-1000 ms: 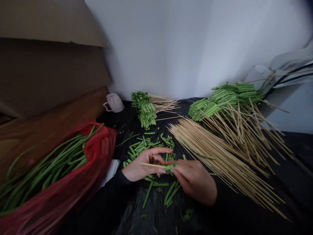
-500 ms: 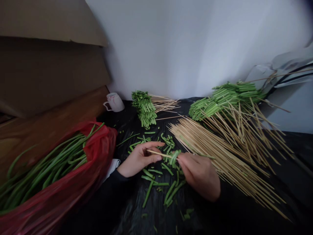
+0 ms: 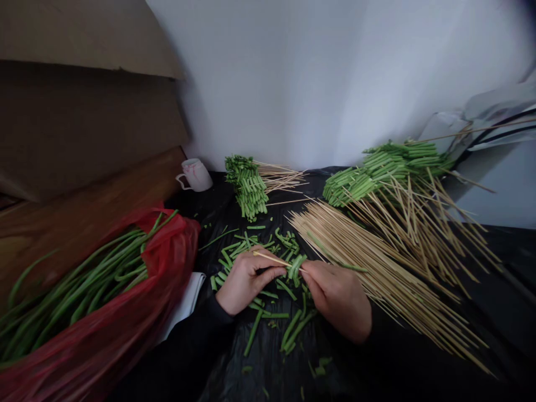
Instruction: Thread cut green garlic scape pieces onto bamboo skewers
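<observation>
A thin bamboo skewer (image 3: 270, 257) slants between my two hands, with a small cluster of green bean pieces (image 3: 296, 270) on it. My left hand (image 3: 245, 282) is closed around the skewer, its thumb and fingertips just left of the beans. On the other side, my right hand (image 3: 341, 298) pinches the skewer close against the beans; its curled fingers are partly hidden. Loose cut bean pieces (image 3: 253, 332) lie scattered on the black plastic sheet (image 3: 228, 365) beneath and around both hands.
A red plastic bag (image 3: 167, 262) of long green beans (image 3: 100, 268) lies left. Bare skewers (image 3: 377, 257) are piled right. Filled bean skewers sit in a left stack (image 3: 251, 192) and a right stack (image 3: 389, 167) near the wall. A white mug (image 3: 196, 175) stands at the back left.
My left hand has shifted right along the skewer towards the beans, and its fingers have closed in. The right hand has barely moved.
</observation>
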